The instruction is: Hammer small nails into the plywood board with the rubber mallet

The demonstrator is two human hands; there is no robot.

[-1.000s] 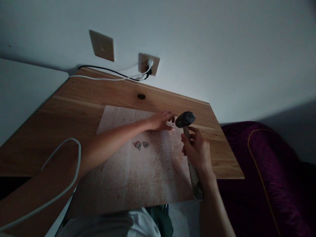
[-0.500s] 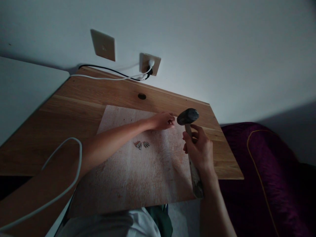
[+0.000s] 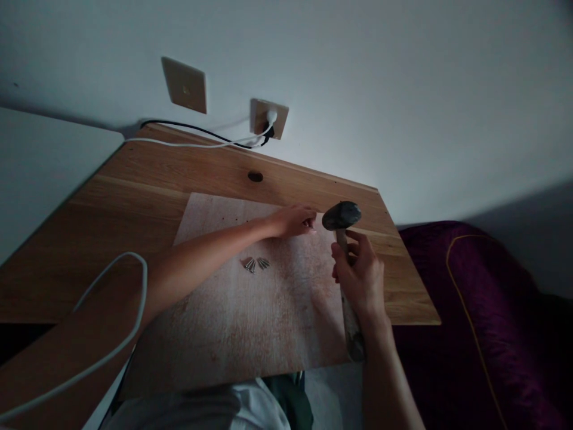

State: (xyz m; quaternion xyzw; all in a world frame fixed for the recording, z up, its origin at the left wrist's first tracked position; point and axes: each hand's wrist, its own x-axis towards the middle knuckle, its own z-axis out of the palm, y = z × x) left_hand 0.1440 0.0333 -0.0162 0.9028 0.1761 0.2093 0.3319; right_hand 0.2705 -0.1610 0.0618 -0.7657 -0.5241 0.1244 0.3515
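Observation:
My right hand (image 3: pixel 359 272) grips the wooden handle of a mallet (image 3: pixel 341 215) with a dark head, held up over the right edge of a light wood-grain board (image 3: pixel 268 316). The head is close to my left hand (image 3: pixel 296 221), which rests near the board's far right corner. Its fingers are curled in a pinch, and whatever sits between them is hidden. Several metal screws or nails (image 3: pixel 256 264) lie in a small group on the board, below my left wrist. A few small dark dots show near the board's far edge.
The board lies on a wooden desk (image 3: pixel 111 203) with a round cable hole (image 3: pixel 255 177). A wall socket (image 3: pixel 269 119) holds plugs with white and black cables. A white cable (image 3: pixel 144 286) loops across my left forearm. Purple fabric (image 3: pixel 483 286) is at the right.
The mallet head has dipped very slightly beside my left hand, and its handle end has shifted a little left. My left hand stays in place. The camera view has moved slightly.

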